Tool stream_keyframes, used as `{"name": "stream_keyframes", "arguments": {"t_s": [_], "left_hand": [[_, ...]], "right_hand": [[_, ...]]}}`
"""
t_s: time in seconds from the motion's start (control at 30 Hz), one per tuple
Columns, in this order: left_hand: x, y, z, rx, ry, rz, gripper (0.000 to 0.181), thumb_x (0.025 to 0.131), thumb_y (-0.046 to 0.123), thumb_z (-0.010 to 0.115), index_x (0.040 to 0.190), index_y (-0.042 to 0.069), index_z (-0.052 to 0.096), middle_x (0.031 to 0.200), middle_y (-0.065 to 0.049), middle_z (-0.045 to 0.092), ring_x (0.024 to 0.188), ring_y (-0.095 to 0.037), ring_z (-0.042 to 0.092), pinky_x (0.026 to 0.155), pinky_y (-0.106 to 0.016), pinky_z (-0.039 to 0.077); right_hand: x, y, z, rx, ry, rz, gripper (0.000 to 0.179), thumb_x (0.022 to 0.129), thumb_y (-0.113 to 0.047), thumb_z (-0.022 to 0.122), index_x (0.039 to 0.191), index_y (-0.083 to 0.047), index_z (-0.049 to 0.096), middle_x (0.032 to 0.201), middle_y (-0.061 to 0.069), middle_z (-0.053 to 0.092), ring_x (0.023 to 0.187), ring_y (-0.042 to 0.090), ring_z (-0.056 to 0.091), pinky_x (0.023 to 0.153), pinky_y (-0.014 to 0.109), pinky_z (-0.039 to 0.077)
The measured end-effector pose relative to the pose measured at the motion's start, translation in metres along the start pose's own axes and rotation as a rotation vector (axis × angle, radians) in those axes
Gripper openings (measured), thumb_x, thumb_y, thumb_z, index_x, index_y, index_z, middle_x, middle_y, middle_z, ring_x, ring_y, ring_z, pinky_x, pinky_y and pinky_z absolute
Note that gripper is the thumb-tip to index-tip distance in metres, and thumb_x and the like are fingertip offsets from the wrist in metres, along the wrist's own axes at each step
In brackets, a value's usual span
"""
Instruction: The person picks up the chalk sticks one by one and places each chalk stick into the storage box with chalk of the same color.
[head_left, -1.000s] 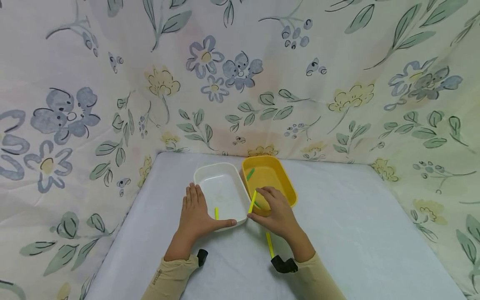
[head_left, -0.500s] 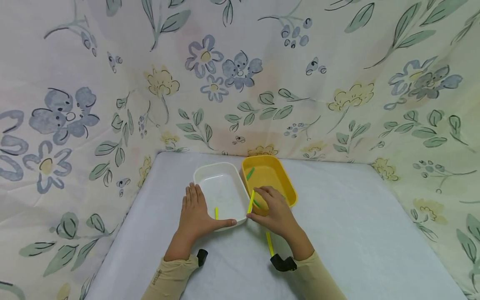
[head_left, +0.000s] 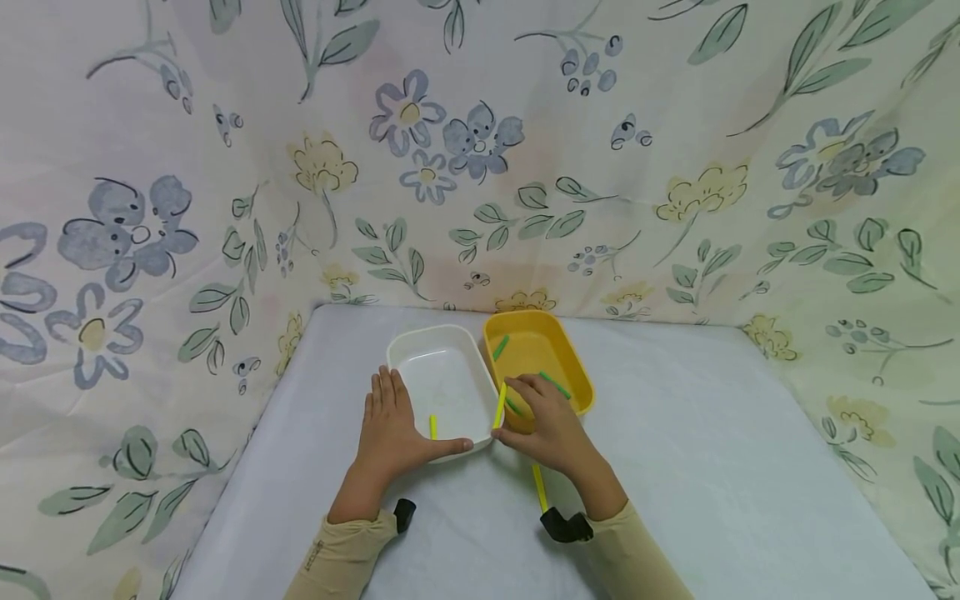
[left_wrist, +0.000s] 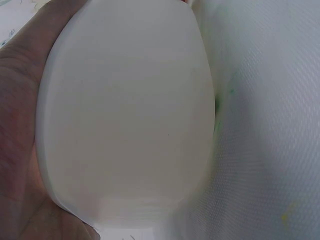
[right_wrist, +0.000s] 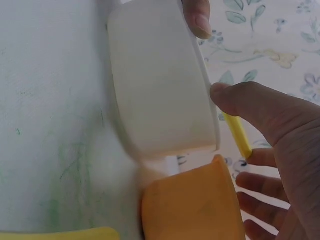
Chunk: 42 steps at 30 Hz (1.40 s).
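My right hand (head_left: 551,425) pinches a slim yellow stick (head_left: 500,404) between thumb and a fingertip, over the seam where the white tray (head_left: 442,371) meets the yellow tray (head_left: 585,375). In the right wrist view, the thumb touches the white tray's rim and the stick (right_wrist: 237,132) slants behind it. My left hand (head_left: 390,425) lies along the white tray's left side, fingers straight, thumb stretched over its near rim. One yellow stick (head_left: 432,427) lies inside the white tray, partly behind that thumb. Green sticks (head_left: 555,385) lie in the yellow tray, partly hidden by my right hand.
Another yellow stick (head_left: 540,487) lies on the white cloth (head_left: 675,458) beneath my right wrist. Green smudges (right_wrist: 75,165) mark the cloth. A floral curtain (head_left: 480,167) stands behind the trays and at both sides.
My right hand has shifted slightly left with the yellow stick. A green stick at the right of the yellow tray now shows beside the hand. The left hand has stayed in place.
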<state>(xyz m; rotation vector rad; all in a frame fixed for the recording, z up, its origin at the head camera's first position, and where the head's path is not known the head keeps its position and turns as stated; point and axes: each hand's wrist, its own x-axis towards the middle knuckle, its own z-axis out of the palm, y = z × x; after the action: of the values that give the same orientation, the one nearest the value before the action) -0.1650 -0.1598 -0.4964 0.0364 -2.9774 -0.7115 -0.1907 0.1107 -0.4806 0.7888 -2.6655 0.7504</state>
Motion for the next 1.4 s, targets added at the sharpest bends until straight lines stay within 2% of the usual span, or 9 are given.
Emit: {"name": "stream_keyframes", "arguments": {"t_s": [0.23, 0.53, 0.73, 0.97, 1.17, 1.4], "left_hand": [[-0.0005, 0.0011, -0.0005, -0.007, -0.002, 0.000, 0.165, 0.040, 0.102, 0.054, 0.156, -0.001, -0.002, 0.163, -0.017, -0.017, 0.152, -0.037, -0.009, 0.122, -0.058, 0.009], [-0.0001, 0.0018, -0.0014, -0.004, -0.004, 0.002, 0.164, 0.041, 0.102, 0.054, 0.156, 0.000, -0.004, 0.163, -0.017, -0.018, 0.152, -0.036, -0.010, 0.122, -0.057, 0.008], [0.0005, 0.0014, -0.0004, 0.000, -0.008, 0.003, 0.164, 0.041, 0.102, 0.053, 0.155, 0.003, -0.012, 0.162, -0.016, -0.019, 0.152, -0.035, -0.012, 0.122, -0.057, 0.007], [0.0002, 0.0003, 0.0000, 0.000, -0.002, 0.004, 0.164, 0.041, 0.103, 0.052, 0.156, 0.001, -0.006, 0.163, -0.017, -0.018, 0.152, -0.036, -0.011, 0.122, -0.057, 0.008], [0.0003, 0.0000, 0.0002, -0.001, -0.004, 0.006, 0.163, 0.042, 0.102, 0.052, 0.156, 0.003, -0.011, 0.163, -0.016, -0.018, 0.152, -0.036, -0.011, 0.122, -0.057, 0.007], [-0.0005, 0.0008, -0.0009, -0.019, -0.007, 0.004, 0.163, 0.042, 0.102, 0.054, 0.156, 0.001, -0.005, 0.163, -0.015, -0.019, 0.152, -0.035, -0.011, 0.122, -0.057, 0.008]], "right_hand": [[-0.0008, 0.0018, 0.0035, -0.008, -0.015, 0.008, 0.081, 0.074, -0.062, 0.076, 0.141, -0.023, 0.054, 0.135, -0.003, 0.053, 0.121, 0.020, 0.053, 0.101, 0.048, 0.048], [0.0000, 0.0036, 0.0059, -0.023, -0.002, -0.027, 0.080, 0.075, -0.064, 0.074, 0.141, -0.024, 0.054, 0.133, -0.002, 0.054, 0.116, 0.018, 0.055, 0.097, 0.046, 0.049], [0.0008, 0.0031, 0.0058, -0.003, -0.026, -0.026, 0.075, 0.075, -0.062, 0.075, 0.136, -0.021, 0.059, 0.131, -0.003, 0.054, 0.116, 0.016, 0.053, 0.097, 0.044, 0.049], [-0.0001, 0.0037, 0.0062, 0.010, -0.034, -0.031, 0.073, 0.076, -0.061, 0.075, 0.134, -0.018, 0.060, 0.132, -0.002, 0.054, 0.116, 0.018, 0.054, 0.096, 0.045, 0.048], [0.0005, 0.0027, 0.0049, 0.010, -0.018, -0.043, 0.071, 0.076, -0.060, 0.076, 0.131, -0.018, 0.063, 0.130, -0.003, 0.055, 0.114, 0.016, 0.054, 0.094, 0.042, 0.050], [-0.0022, -0.0002, -0.0012, 0.028, -0.007, -0.040, 0.067, 0.075, -0.056, 0.079, 0.128, -0.018, 0.065, 0.128, -0.004, 0.056, 0.113, 0.014, 0.054, 0.094, 0.041, 0.051]]}}
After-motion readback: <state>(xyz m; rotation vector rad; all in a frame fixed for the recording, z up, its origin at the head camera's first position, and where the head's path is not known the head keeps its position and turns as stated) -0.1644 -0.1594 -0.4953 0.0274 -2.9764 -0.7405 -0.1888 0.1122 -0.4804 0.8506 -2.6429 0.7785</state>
